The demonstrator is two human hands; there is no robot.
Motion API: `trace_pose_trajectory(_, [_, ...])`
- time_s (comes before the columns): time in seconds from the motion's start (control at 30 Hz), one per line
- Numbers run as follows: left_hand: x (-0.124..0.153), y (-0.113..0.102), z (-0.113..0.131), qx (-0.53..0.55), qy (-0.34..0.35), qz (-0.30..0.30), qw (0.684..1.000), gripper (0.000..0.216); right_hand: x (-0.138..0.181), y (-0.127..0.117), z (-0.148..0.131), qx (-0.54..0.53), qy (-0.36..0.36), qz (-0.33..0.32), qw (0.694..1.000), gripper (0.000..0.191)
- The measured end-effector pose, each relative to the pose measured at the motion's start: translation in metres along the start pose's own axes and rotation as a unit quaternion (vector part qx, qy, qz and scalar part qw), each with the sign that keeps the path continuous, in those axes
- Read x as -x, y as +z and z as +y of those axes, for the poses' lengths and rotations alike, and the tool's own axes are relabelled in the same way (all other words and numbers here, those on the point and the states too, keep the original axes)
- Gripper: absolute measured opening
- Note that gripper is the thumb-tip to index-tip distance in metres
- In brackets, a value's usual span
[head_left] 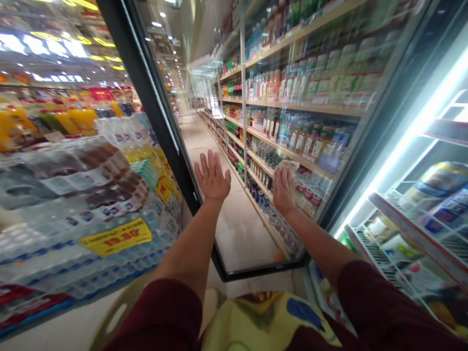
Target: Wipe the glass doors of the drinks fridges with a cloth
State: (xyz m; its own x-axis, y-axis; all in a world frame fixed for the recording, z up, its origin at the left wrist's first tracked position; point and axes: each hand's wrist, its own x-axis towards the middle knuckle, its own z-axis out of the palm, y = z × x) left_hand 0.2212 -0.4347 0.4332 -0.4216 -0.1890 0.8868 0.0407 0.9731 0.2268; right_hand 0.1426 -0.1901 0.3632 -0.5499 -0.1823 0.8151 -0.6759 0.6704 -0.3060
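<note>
An open glass fridge door [256,146] swings out in front of me, its black frame running from top left down to the floor. My left hand [212,178] lies flat against the glass with fingers spread, holding nothing. My right hand [284,190] presses a crumpled white cloth [287,165] against the same pane, a little to the right. Both arms reach out in dark red sleeves. Through the glass I see shelves of bottled drinks [292,131] along a shop aisle.
The lit fridge interior [413,229] with wire racks and packaged goods stands at right. Stacks of shrink-wrapped water bottles [84,195] with a yellow price tag [116,237] fill the left. A yellow patterned item [263,321] sits below my arms.
</note>
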Motion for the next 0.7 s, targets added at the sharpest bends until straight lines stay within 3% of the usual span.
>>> trace_pose_trajectory(0.13, [-0.001,0.001,-0.001,0.009,-0.002,0.001,1.0,0.071,-0.034,-0.005,-0.014,0.02,-0.017,0.032,0.999,0.06])
trace_pose_trajectory(0.33, [-0.001,0.002,-0.003,0.004,0.005,0.006,1.0,0.07,-0.044,-0.004,-0.036,0.051,-0.076,0.008,0.996,0.059])
trace_pose_trajectory(0.5, [-0.002,0.003,-0.004,0.008,0.005,0.009,1.0,0.072,-0.077,-0.009,-0.059,0.046,-0.082,0.038,0.995,0.059])
trace_pose_trajectory(0.7, [-0.001,0.004,-0.005,0.005,0.008,0.013,1.0,0.071,-0.08,-0.005,-0.07,0.066,-0.118,0.042,0.99,0.055])
